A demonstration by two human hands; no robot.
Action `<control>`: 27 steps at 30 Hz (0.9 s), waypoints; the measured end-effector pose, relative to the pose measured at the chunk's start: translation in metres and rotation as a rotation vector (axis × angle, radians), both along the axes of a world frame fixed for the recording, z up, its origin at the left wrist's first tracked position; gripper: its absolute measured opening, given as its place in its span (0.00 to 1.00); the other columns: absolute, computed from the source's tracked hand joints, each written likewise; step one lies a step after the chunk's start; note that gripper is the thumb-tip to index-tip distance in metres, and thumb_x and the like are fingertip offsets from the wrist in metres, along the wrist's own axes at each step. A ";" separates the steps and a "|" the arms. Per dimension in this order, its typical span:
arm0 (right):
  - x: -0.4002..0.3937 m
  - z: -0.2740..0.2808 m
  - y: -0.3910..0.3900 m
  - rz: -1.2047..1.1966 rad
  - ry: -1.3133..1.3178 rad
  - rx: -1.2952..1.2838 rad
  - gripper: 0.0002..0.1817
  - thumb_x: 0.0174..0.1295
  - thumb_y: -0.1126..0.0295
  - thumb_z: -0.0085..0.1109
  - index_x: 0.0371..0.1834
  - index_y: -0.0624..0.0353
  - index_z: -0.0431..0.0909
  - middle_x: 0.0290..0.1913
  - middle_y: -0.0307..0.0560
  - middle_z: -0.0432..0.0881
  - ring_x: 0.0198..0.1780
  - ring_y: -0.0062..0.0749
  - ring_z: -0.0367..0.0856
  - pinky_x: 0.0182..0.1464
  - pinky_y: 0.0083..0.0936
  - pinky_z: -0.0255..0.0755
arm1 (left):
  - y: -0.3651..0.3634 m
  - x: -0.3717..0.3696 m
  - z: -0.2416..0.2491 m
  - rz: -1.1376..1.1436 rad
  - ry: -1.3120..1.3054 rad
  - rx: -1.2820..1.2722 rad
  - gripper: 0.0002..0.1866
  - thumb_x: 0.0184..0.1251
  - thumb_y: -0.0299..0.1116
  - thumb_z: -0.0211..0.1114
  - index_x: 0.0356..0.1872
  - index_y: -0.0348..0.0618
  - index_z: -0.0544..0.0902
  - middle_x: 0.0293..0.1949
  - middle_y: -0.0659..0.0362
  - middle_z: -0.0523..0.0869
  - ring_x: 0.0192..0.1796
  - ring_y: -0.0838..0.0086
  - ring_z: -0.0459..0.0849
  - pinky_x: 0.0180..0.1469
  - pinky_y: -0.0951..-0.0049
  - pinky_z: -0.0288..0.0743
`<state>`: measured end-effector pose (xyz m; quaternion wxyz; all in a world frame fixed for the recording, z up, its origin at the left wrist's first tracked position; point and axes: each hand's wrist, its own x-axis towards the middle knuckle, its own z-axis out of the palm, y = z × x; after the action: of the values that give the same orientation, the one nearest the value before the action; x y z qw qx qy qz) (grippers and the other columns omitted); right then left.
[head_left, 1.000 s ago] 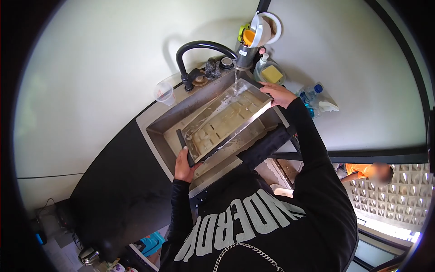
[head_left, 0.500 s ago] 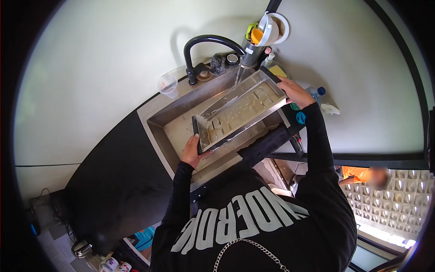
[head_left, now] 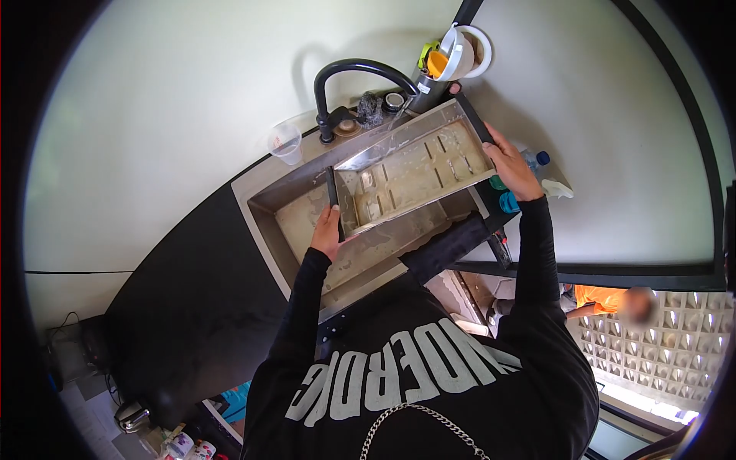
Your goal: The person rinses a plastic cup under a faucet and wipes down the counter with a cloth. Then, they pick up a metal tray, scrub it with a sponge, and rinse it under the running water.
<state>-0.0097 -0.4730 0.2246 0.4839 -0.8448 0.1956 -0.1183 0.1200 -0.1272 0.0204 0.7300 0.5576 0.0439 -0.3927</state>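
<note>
A wet slotted metal tray (head_left: 410, 175) with black end bars is held tilted over the stainless steel sink (head_left: 295, 218). My left hand (head_left: 326, 232) is closed round the black bar at its left end. At the opposite end, my right hand (head_left: 514, 165) grips the other black bar. Water falls from the black faucet (head_left: 360, 64) onto the tray's far side, and wet streaks with some suds show on its slotted bottom. The fingers beneath the tray are partly hidden.
A clear plastic cup (head_left: 285, 143) stands left of the faucet. Behind the sink are a metal utensil holder (head_left: 427, 93) and a white strainer-like piece (head_left: 458, 55). A plastic bottle (head_left: 537, 159) is beyond my right hand. A black cloth (head_left: 448, 247) hangs over the front rim. Another person in orange (head_left: 599, 297) is at far right.
The tray has moved up toward the faucet and slightly right, tipping so its bottom faces me more. Both hands have moved with it and kept their hold. Fewer suds show on it.
</note>
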 end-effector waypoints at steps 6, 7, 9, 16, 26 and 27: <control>-0.005 -0.016 -0.007 -0.027 -0.010 0.035 0.30 0.73 0.66 0.47 0.77 0.64 0.61 0.72 0.54 0.71 0.73 0.34 0.67 0.74 0.27 0.56 | 0.005 0.012 -0.020 -0.029 -0.020 -0.045 0.23 0.82 0.48 0.49 0.70 0.52 0.67 0.59 0.64 0.73 0.59 0.70 0.76 0.52 0.53 0.84; -0.005 -0.017 -0.007 -0.025 -0.010 0.036 0.30 0.73 0.66 0.47 0.77 0.64 0.61 0.72 0.54 0.71 0.73 0.34 0.67 0.74 0.27 0.56 | 0.007 0.014 -0.021 -0.050 -0.029 -0.053 0.24 0.82 0.49 0.49 0.71 0.53 0.67 0.60 0.64 0.73 0.59 0.70 0.77 0.51 0.53 0.84; -0.005 -0.017 -0.001 -0.016 -0.037 0.085 0.30 0.74 0.65 0.47 0.77 0.64 0.61 0.73 0.53 0.70 0.73 0.33 0.66 0.74 0.26 0.56 | 0.010 0.012 -0.015 -0.066 -0.038 -0.058 0.24 0.82 0.49 0.49 0.73 0.54 0.66 0.60 0.64 0.73 0.58 0.70 0.77 0.51 0.54 0.84; 0.004 -0.034 0.006 -0.001 -0.076 0.169 0.29 0.74 0.68 0.47 0.77 0.64 0.61 0.71 0.46 0.71 0.71 0.27 0.66 0.74 0.23 0.54 | 0.028 0.012 -0.005 0.004 -0.043 0.051 0.23 0.82 0.48 0.50 0.71 0.53 0.68 0.65 0.63 0.72 0.63 0.69 0.76 0.55 0.52 0.83; 0.002 -0.022 0.015 0.019 -0.104 0.094 0.28 0.75 0.68 0.48 0.77 0.64 0.61 0.71 0.50 0.72 0.70 0.29 0.69 0.72 0.25 0.58 | 0.010 0.026 -0.071 0.019 -0.396 0.211 0.23 0.82 0.42 0.50 0.67 0.38 0.74 0.50 0.56 0.84 0.51 0.72 0.81 0.59 0.71 0.71; 0.000 -0.017 0.016 0.010 -0.114 0.081 0.28 0.75 0.68 0.48 0.77 0.64 0.61 0.71 0.50 0.72 0.70 0.29 0.69 0.72 0.25 0.58 | 0.005 0.024 -0.064 0.019 -0.397 0.208 0.23 0.82 0.42 0.50 0.67 0.38 0.74 0.50 0.56 0.84 0.51 0.72 0.81 0.59 0.71 0.71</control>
<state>-0.0099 -0.4568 0.2077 0.5284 -0.8175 0.1683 -0.1558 0.1441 -0.1224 -0.0436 0.6664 0.6960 -0.0553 -0.2616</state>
